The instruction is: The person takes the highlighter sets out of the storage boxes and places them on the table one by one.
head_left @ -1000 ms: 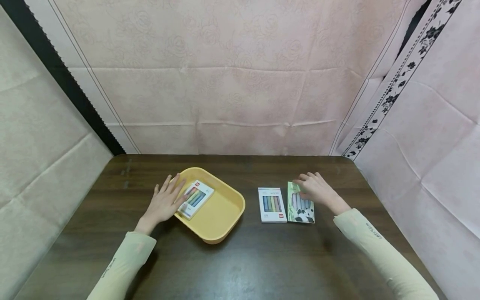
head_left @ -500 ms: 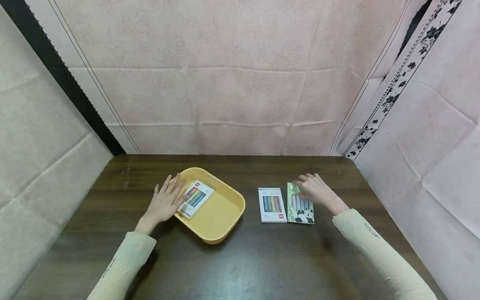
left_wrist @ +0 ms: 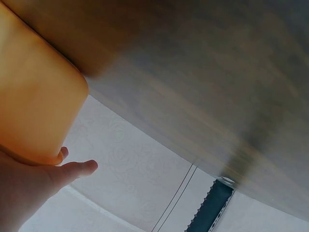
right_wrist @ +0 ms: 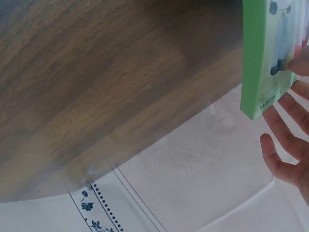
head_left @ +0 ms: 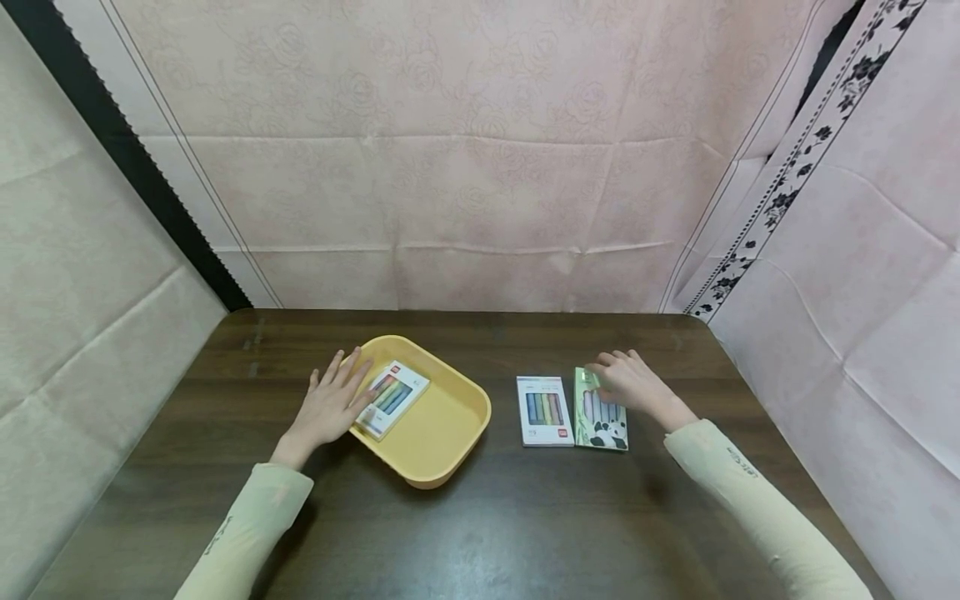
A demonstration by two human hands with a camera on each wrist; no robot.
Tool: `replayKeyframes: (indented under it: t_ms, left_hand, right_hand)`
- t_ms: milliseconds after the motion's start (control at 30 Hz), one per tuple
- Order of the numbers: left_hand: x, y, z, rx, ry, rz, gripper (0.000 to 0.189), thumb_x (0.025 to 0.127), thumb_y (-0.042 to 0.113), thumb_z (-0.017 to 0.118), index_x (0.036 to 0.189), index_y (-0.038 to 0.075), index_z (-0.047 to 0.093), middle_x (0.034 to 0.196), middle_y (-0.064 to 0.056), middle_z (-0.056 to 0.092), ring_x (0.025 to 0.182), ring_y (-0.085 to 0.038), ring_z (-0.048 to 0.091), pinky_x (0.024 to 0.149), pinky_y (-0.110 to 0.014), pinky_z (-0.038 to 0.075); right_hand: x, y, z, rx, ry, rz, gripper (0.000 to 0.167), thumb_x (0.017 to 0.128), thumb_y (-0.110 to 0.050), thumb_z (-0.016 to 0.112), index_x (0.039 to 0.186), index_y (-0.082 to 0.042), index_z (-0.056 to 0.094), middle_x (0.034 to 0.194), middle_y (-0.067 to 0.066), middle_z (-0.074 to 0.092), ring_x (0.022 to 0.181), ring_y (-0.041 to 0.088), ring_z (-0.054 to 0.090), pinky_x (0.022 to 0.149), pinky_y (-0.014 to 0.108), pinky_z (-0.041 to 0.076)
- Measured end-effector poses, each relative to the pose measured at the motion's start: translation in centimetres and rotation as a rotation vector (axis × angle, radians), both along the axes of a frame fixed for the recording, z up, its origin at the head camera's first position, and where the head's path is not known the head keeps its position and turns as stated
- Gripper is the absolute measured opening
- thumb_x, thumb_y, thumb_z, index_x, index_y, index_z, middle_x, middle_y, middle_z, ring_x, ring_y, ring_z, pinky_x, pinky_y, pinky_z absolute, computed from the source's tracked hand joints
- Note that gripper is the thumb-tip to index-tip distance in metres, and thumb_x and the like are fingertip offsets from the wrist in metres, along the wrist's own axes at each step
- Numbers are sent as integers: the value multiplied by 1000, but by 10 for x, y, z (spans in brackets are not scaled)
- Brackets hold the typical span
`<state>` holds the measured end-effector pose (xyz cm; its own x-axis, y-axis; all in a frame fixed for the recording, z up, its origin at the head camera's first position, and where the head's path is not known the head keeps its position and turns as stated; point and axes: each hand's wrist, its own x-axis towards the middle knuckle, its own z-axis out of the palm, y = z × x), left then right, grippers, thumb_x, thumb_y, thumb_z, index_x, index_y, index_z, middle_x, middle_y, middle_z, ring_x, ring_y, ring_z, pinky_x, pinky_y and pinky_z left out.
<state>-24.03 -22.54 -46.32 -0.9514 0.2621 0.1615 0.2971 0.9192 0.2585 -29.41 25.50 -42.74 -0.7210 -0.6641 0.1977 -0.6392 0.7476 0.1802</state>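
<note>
My right hand (head_left: 637, 387) holds the far end of a green panda-print box of markers (head_left: 606, 429). In the right wrist view the thumb (right_wrist: 300, 63) lies on the face of that box, with the other fingers at its end and behind. Left of it, close alongside, lies a white box of markers (head_left: 546, 433) on the table. My left hand (head_left: 322, 412) touches the left rim of a yellow tray (head_left: 450, 433), fingers spread and mostly straight. Inside the tray, a second white box (head_left: 393, 397) leans by the left wall, partly covered by the fingers.
The dark wooden table (head_left: 480, 533) carries everything, its far edge meeting a pale patterned cloth (head_left: 465, 208). More cloth hangs at the left and right sides, with a black-flowered border (head_left: 783, 196) at the right.
The right hand and the green box have shifted very slightly toward the near side of the table. The left hand, tray and both white boxes stay where they were.
</note>
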Motion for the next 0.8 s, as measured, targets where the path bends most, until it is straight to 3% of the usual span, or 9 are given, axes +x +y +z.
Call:
replayKeyframes:
  t_ms: [433, 800]
  left_hand:
    - [1, 0, 0, 6, 16, -1, 60, 92, 40, 41, 142, 13, 23, 151, -11, 11, 138, -35, 5, 100, -67, 10]
    - [0, 0, 1, 4, 31, 2, 59, 92, 40, 41, 142, 13, 25, 151, -9, 12, 138, -34, 6, 100, -67, 11]
  right_hand:
    - [-1, -3, -1, -2, -55, -35, 35, 72, -17, 69, 105, -7, 65, 92, 8, 62, 80, 24, 57, 63, 35, 39]
    - [-3, -5, -4, -5, -57, -33, 35, 71, -16, 69, 104, -7, 65, 89, 6, 60, 74, 21, 56, 60, 31, 36]
